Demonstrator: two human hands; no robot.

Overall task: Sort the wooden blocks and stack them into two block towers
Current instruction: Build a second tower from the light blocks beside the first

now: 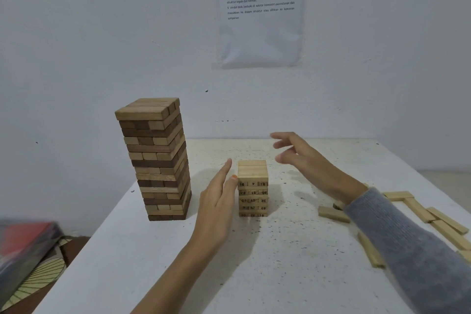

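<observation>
A tall tower of mixed dark and light wooden blocks stands at the left of the white table. A short tower of pale numbered blocks stands in the middle. My left hand is flat and open, its fingertips touching the short tower's left side. Above and to the right of that tower hovers my right hand, fingers spread, holding nothing. Several loose pale blocks lie at the table's right, partly hidden by my grey sleeve.
A printed instruction sheet hangs on the wall behind the table. Left of the table, lower down, lie a red and grey box and a patterned surface. One loose block lies just right of the short tower.
</observation>
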